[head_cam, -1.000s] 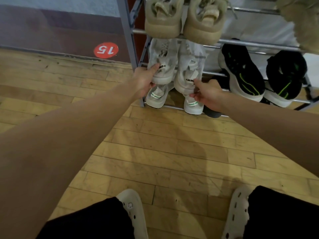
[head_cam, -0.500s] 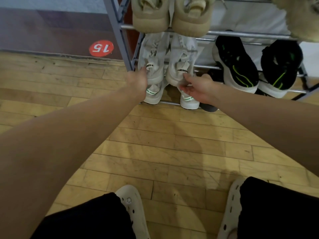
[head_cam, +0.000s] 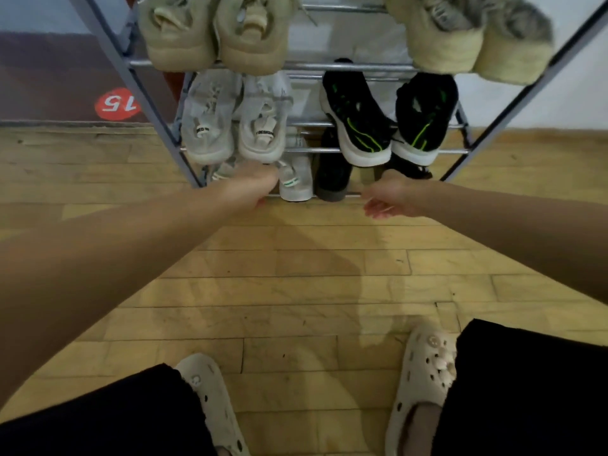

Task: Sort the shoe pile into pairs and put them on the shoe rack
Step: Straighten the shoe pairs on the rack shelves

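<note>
A pair of white mesh sneakers (head_cam: 235, 126) stands on the left of the middle tier of the metal shoe rack (head_cam: 329, 66). No hand is on them. My left hand (head_cam: 248, 187) hangs just below them with loosely curled fingers, in front of the bottom tier and next to a white shoe with a green stripe (head_cam: 296, 182). My right hand (head_cam: 393, 195) is lower right, fingers relaxed and holding nothing. A black pair with green lines (head_cam: 388, 120) fills the right of the middle tier.
Beige shoes (head_cam: 210, 31) and a fuzzy beige pair (head_cam: 467, 37) sit on the tier above. A black shoe (head_cam: 332, 172) sits on the bottom tier. A red "15" sticker (head_cam: 116, 103) marks the wall. My feet in cream clogs (head_cam: 424, 373) stand on the wooden floor.
Both hands have let go of the white mesh sneakers and dropped away toward the bottom tier. The sneakers stay on the middle tier, and the view has shifted right.
</note>
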### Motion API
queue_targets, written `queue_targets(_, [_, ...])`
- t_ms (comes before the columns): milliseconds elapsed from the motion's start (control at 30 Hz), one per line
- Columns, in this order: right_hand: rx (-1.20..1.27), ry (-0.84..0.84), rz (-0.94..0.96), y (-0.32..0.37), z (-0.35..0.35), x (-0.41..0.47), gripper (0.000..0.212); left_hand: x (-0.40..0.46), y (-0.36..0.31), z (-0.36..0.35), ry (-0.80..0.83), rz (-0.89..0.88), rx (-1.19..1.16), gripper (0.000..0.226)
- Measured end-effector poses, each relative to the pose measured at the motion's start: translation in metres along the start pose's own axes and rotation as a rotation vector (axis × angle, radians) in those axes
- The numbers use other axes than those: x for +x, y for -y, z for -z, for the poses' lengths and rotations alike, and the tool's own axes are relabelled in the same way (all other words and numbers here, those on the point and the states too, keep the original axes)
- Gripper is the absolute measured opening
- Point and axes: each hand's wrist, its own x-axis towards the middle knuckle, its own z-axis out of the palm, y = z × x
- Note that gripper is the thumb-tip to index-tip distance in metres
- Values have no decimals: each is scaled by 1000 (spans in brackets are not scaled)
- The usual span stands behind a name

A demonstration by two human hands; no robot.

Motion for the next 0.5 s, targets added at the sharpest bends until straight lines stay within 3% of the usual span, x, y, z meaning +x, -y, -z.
queue_targets(67, [129,-150,-47,-19,29,0,10,-1,-5,-16,119,-66,81,35])
queue_targets(200, [450,-346,-90,-41,76,2,11,-9,-28,-41,318,-152,-38,54])
queue_targets(367, [715,-205,-70,-46,97,10,60,-15,-55,-76,430,-97,-292,76])
queue_targets(500, [764,-118,-10,-41,94,20,69,-15,-69,-100,382,-74,-408,71])
